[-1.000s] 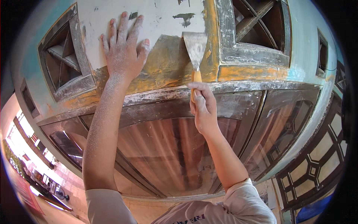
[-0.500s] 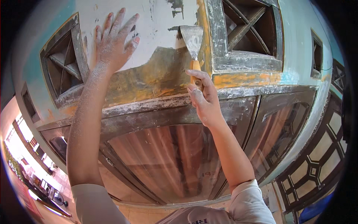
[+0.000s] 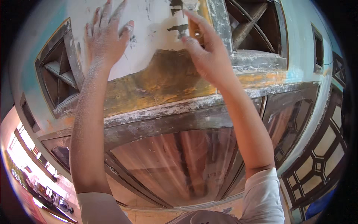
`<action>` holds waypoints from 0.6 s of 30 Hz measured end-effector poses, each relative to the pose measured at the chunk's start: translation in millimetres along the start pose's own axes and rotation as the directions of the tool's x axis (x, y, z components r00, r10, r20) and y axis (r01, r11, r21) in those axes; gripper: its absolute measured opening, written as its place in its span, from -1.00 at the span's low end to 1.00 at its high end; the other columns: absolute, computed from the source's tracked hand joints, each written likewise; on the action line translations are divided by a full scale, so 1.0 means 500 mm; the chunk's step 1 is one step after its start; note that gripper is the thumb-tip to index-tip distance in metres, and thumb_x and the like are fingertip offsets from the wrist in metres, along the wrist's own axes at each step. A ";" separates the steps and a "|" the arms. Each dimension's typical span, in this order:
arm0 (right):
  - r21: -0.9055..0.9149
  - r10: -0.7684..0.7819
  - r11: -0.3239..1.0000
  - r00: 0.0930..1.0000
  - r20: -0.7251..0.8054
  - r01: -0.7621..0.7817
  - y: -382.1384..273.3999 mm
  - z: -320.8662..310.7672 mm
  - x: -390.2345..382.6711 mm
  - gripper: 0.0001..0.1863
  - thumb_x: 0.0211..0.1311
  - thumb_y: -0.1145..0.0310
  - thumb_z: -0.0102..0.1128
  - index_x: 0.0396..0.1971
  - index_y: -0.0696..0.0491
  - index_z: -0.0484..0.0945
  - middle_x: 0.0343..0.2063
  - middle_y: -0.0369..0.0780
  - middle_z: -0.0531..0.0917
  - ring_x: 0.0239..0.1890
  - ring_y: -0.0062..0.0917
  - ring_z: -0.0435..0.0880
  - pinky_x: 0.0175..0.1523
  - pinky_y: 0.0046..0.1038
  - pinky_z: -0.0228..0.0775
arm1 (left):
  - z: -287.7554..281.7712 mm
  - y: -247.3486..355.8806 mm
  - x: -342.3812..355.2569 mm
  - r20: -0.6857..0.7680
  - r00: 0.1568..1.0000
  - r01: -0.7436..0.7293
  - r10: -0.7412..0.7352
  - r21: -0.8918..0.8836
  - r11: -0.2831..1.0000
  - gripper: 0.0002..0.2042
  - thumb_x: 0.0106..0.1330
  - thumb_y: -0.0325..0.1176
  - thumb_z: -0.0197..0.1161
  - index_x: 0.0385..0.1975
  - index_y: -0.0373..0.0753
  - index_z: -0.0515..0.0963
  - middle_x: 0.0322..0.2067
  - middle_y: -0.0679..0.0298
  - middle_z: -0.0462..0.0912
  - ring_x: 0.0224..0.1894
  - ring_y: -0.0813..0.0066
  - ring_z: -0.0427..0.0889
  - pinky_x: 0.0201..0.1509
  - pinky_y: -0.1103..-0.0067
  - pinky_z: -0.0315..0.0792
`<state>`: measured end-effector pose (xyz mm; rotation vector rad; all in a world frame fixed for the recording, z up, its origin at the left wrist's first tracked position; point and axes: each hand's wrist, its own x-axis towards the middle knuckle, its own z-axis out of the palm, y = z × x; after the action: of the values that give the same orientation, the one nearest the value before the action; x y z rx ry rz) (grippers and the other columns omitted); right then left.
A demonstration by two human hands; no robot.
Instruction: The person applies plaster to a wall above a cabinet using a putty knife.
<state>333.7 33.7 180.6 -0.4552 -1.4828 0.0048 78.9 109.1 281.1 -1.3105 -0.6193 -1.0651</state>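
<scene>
Scraper (image 3: 192,28) — blade (image 3: 191,4) cropped above — sits clamped in right hand (image 3: 211,56), left hand (image 3: 106,43) spread-fingered.

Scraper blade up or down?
Up: the right hand holds the scraper's handle, with the metal blade above it, cut off by the picture's top edge.

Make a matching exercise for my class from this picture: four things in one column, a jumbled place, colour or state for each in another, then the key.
1. Left grip
2. Scraper
3. Ledge
4. Window glass

A. streaked dark and white
B. showing reddish-brown tones, below the streaked strip
C. open over the white wall patch
D. held in the right grip

Pairs: 1-C; 2-D; 3-A; 4-B
</scene>
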 end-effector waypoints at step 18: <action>-0.918 -0.162 0.374 0.984 0.078 0.134 -0.144 -0.019 0.290 -0.48 0.33 0.05 0.11 0.09 0.15 0.40 -0.18 0.12 0.72 -0.10 0.03 0.71 0.02 -0.04 0.54 | -0.009 0.000 -0.002 0.037 0.996 0.082 -0.080 -0.042 0.996 -0.41 0.47 0.09 0.08 0.49 0.32 0.19 0.55 0.30 0.08 0.59 0.13 -0.03 0.58 -0.05 -0.19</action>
<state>338.3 5.3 340.2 -1.2276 -1.3751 -1.0558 77.6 105.2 279.5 -1.3542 -0.6836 -1.1289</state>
